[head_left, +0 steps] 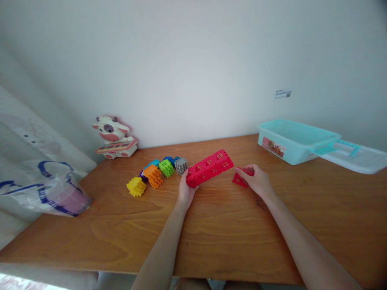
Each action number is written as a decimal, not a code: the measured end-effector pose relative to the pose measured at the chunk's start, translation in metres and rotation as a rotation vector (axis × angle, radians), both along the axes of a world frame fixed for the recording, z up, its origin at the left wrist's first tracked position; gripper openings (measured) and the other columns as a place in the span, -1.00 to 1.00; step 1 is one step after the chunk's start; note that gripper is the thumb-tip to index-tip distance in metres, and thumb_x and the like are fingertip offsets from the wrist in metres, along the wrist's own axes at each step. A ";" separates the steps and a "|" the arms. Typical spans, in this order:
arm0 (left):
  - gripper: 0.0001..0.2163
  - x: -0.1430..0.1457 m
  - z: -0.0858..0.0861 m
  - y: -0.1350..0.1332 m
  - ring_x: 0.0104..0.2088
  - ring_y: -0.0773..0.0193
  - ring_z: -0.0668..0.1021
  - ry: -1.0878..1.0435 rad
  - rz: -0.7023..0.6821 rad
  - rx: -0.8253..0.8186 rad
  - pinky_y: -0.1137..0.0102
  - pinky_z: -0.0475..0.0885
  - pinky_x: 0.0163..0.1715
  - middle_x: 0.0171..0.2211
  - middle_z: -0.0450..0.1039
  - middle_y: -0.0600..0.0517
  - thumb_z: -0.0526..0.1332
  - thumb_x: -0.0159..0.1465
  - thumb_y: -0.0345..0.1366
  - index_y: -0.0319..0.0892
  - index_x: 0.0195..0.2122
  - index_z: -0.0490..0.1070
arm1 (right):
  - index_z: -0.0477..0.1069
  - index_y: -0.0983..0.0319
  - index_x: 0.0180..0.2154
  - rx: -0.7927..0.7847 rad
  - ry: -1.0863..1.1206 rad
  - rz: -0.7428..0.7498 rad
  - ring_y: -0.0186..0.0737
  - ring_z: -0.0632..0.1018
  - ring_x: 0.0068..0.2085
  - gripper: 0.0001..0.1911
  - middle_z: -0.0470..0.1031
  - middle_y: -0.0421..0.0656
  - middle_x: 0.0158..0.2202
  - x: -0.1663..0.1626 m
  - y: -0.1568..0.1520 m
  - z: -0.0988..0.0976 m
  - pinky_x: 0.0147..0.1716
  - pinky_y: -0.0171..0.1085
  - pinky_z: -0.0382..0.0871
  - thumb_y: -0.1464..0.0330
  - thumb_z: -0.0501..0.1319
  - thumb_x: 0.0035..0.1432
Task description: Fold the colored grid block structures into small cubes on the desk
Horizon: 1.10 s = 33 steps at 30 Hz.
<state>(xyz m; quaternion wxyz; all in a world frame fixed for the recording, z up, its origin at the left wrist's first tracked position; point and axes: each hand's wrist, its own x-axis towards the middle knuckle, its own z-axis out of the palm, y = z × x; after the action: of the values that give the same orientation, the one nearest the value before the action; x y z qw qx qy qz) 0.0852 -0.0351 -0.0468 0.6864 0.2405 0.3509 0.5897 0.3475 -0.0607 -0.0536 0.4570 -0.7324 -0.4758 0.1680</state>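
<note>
My left hand (186,189) is wrapped round the near end of a long red block structure (210,167), built of flat interlocking tiles with window-like openings. It is raised off the table and tilted, its far end up to the right. A short way right of that end, my right hand (256,179) pinches a small red tile (248,172), partly hidden by the fingers. Below the fingertips another red tile with a triangular opening (240,180) shows; whether it is held or rests on the table I cannot tell.
Stacks of yellow (136,186), orange (153,176), green (166,168), blue and grey tiles (181,165) stand left of my hands. A cow toy keyboard (116,148) is at back left, a plastic bag (65,197) at left. A mint box (290,150) with its lid (352,155) open stands at right.
</note>
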 end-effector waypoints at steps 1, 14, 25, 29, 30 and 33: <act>-0.73 0.000 0.000 0.000 -0.48 0.34 0.50 -0.002 -0.001 -0.003 0.50 0.29 -0.61 -0.33 0.52 0.04 0.25 0.17 -0.11 -0.16 -0.18 0.42 | 0.41 0.13 -0.37 0.005 0.007 0.018 -0.02 0.58 -0.33 -0.62 0.59 -0.06 -0.34 0.001 0.000 0.000 -0.32 -0.12 0.38 -0.01 0.36 -0.05; -0.76 0.000 -0.002 0.001 -0.46 0.34 0.51 -0.030 -0.002 -0.010 0.51 0.32 -0.58 -0.34 0.54 0.03 0.25 0.19 -0.13 -0.17 -0.21 0.43 | 0.48 0.16 -0.27 0.001 -0.252 0.308 -0.04 0.59 -0.26 -0.56 0.59 -0.04 -0.23 -0.003 -0.007 -0.001 -0.29 -0.14 0.44 -0.05 0.34 -0.01; -0.77 -0.001 -0.004 0.002 -0.48 0.34 0.49 -0.018 -0.011 0.016 0.50 0.26 -0.59 -0.36 0.51 0.03 0.25 0.20 -0.14 -0.17 -0.22 0.44 | 0.50 0.16 -0.22 -0.017 -0.162 0.379 -0.09 0.61 -0.30 -0.78 0.63 -0.08 -0.28 -0.005 -0.007 0.000 -0.31 -0.17 0.48 0.22 0.32 0.09; -0.76 -0.001 -0.003 0.002 -0.49 0.35 0.48 -0.019 0.001 0.008 0.50 0.26 -0.59 -0.37 0.51 0.03 0.25 0.20 -0.14 -0.17 -0.21 0.44 | 0.52 0.16 -0.24 0.075 -0.049 0.288 -0.07 0.62 -0.29 -0.79 0.64 -0.08 -0.27 -0.006 -0.005 0.005 -0.26 -0.15 0.49 0.18 0.28 0.13; -0.76 -0.001 -0.003 0.002 -0.50 0.35 0.48 -0.020 0.002 0.006 0.50 0.25 -0.60 -0.38 0.51 0.03 0.25 0.20 -0.14 -0.17 -0.21 0.43 | 0.52 0.16 -0.25 0.112 -0.058 0.250 -0.06 0.62 -0.27 -0.78 0.64 -0.07 -0.26 -0.006 -0.005 0.005 -0.24 -0.13 0.49 0.17 0.27 0.14; -0.77 -0.001 -0.002 0.002 -0.50 0.35 0.48 -0.022 -0.001 -0.003 0.50 0.25 -0.62 -0.38 0.51 0.03 0.25 0.20 -0.14 -0.18 -0.21 0.43 | 0.52 0.17 -0.23 0.193 -0.139 0.205 -0.04 0.61 -0.23 -0.77 0.62 -0.06 -0.24 -0.005 -0.004 0.005 -0.21 -0.11 0.48 0.17 0.24 0.17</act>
<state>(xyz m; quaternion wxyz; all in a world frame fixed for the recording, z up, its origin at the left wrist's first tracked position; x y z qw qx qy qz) 0.0847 -0.0333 -0.0492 0.6910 0.2334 0.3442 0.5913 0.3429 -0.0643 -0.0487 0.4720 -0.6424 -0.5924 0.1162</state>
